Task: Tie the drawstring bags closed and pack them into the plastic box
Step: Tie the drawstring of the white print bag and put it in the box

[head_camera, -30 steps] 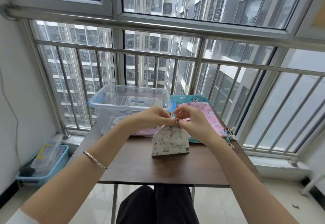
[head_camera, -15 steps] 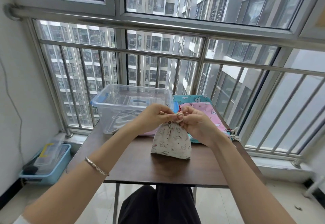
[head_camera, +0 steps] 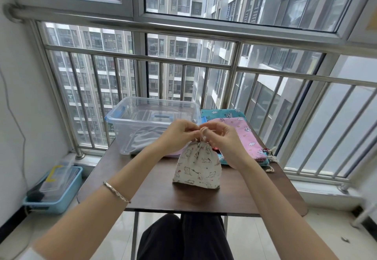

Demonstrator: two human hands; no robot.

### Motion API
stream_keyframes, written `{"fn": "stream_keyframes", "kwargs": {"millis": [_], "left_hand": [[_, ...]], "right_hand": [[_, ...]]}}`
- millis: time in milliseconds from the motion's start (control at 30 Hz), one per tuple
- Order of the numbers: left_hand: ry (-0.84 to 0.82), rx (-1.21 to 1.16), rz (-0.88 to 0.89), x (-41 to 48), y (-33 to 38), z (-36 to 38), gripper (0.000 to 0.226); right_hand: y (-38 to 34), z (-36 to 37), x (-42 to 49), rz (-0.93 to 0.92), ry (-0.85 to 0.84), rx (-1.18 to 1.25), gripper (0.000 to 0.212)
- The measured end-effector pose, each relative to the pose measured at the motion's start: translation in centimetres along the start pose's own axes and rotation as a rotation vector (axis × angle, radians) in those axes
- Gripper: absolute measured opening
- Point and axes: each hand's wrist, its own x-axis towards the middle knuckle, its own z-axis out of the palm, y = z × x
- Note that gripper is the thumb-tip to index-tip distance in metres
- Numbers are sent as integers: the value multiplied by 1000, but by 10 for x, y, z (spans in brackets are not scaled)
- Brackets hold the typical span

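Observation:
A white drawstring bag (head_camera: 197, 168) printed with small cats stands on the brown table (head_camera: 155, 194), its mouth gathered tight. Just above it my left hand (head_camera: 179, 132) and my right hand (head_camera: 221, 139) meet, each pinching the bag's cord (head_camera: 203, 134), which loops between the fingertips. Behind my left hand sits the clear plastic box (head_camera: 130, 125) with blue latches, open on top; something grey and something pink show through its wall. A pink bag (head_camera: 247, 137) lies flat over a teal bag (head_camera: 221, 114) to the right of the box.
A metal window railing (head_camera: 183, 66) runs close behind the table. On the floor at the left stands a light blue bin (head_camera: 61, 194) with a clear container in it. My dark-trousered legs (head_camera: 183, 237) are under the table's front edge.
Both hands have lifted slightly with the cord, and the white bag now stands taller with its neck drawn narrower. The view has shifted a little; nothing else moved.

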Motion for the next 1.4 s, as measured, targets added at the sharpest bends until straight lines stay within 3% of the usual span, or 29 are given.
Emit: {"fn": "stream_keyframes", "kwargs": {"millis": [167,267,333,467,533,633,767,867,1033,1167,1400], "left_hand": [[38,-68,-11,-1,-4,-2,14],[39,-57,9,-2,-3,-4,13],[41,-31,11,-3,-3,-5,13],[141,145,43,-8,-11,-17,10],[187,223,49,-12,-17,-24,10],[177,293,67,-17,-19,-27,10],[194,562,286,-14,-6,-30,12],[193,680,330,-9,12,-29,16],[170,684,333,-1,32,-9,17],[86,227,70,5,22,10,27],[21,100,-10,-7,9,36,32]], "right_hand": [[4,0,2,223,97,588,23],[8,2,3,376,194,902,15],[11,3,4,411,250,964,9],[12,-5,2,379,396,884,13],[12,-12,-1,389,383,793,13],[13,-16,-3,392,278,515,12],[6,-11,0,270,77,-149,24],[-1,-7,4,282,-140,-384,18],[-8,-2,2,326,-298,-328,19],[-6,-7,-1,293,-178,-264,44],[2,-13,-6,282,-60,36,25]]}}
